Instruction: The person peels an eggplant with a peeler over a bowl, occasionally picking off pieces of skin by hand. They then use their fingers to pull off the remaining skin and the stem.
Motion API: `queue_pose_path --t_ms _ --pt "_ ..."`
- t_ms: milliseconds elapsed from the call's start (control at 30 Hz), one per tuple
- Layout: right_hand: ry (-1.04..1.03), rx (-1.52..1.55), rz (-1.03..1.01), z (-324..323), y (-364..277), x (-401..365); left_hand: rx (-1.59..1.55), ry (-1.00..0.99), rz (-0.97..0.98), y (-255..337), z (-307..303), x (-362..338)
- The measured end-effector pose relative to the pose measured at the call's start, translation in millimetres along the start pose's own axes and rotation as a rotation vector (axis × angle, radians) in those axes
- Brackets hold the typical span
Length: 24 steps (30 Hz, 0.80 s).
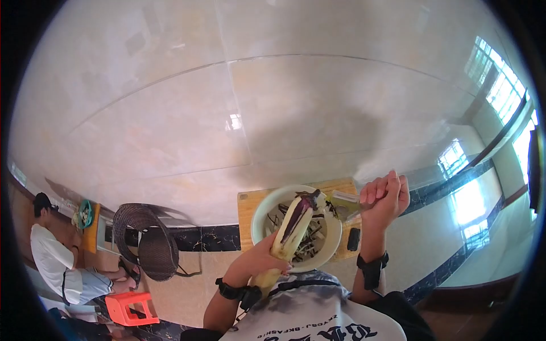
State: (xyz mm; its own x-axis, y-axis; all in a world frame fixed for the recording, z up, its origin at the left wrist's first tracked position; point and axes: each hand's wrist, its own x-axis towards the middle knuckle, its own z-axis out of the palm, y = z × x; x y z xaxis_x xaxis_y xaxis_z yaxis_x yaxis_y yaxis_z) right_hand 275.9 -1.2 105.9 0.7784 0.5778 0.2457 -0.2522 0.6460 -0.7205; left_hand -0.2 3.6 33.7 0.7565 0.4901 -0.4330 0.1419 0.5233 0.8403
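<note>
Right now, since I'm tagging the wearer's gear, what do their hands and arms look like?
The left hand and the right hand are bare, with no gloves. The left wrist strap and the right wrist strap are both black, each with a bulky black unit. The forearms are uncovered; no sleeve reaches them. The shirt is mottled grey and white with dark lettering.

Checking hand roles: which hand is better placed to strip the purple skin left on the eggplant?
Likely right: the right hand grips the peeler near the eggplant tip, over the bowl; the left hand is busy holding its lower end.
</note>
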Motion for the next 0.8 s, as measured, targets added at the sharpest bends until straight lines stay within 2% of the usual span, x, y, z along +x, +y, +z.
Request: queue_pose_path --t_ms 67,133,167,233,333,400,433,533,567,633,667,733,767,800 --pt "0.014 -0.068 -0.010 -1.6 -4.9 -0.3 0.032 0.039 0.018 -3.1 -0.5 3.1" --pt "-0.148 -0.427 0.035 -23.3 18.1 -1.5 0.092 0.100 0.053 -6.6 -1.8 8.8" --pt "-0.227 -0.604 0.058 -30.7 28.2 -3.6 0.150 0.102 0.130 -8.4 -2.9 12.5" --pt "-0.390 -0.578 0.196 -25.3 46.9 -20.4 0.264 0.103 0.289 -10.0 -2.5 21.0" --pt "-0.525 -0.347 0.528 -22.0 61.2 -42.8 0.367 0.184 0.339 4.9 9.1 21.9" --pt "-0.617 -0.155 0.732 -19.1 70.1 -51.0 0.432 0.249 0.278 9.5 10.9 24.9" --pt "-0.608 -0.136 0.764 -16.8 71.2 -51.3 0.462 0.275 0.244 9.6 11.4 26.1" --pt "-0.679 -0.280 0.690 -21.7 79.9 -41.5 0.571 0.275 0.321 2.5 2.3 34.3" --pt "-0.663 -0.309 0.740 -23.5 76.7 -37.3 0.369 0.196 0.353 -5.4 -7.7 40.4" --pt "-0.716 -0.341 0.625 -26.3 74.0 -31.1 -0.038 0.031 0.410 -27.5 -32.7 53.2" --pt "-0.739 -0.357 0.564 -27.4 71.3 -27.7 -0.082 0.126 0.400 -30.0 -39.2 56.1" --pt "-0.707 -0.362 0.581 -27.2 57.6 -21.8 -0.165 0.312 0.377 -33.1 -49.5 62.2" --pt "-0.693 -0.354 0.559 -31.9 57.9 -19.2 -0.156 0.417 0.468 -43.3 -50.1 68.4" --pt "-0.680 -0.345 0.536 -34.9 57.3 -17.2 -0.114 0.452 0.474 -53.0 -54.6 73.2"
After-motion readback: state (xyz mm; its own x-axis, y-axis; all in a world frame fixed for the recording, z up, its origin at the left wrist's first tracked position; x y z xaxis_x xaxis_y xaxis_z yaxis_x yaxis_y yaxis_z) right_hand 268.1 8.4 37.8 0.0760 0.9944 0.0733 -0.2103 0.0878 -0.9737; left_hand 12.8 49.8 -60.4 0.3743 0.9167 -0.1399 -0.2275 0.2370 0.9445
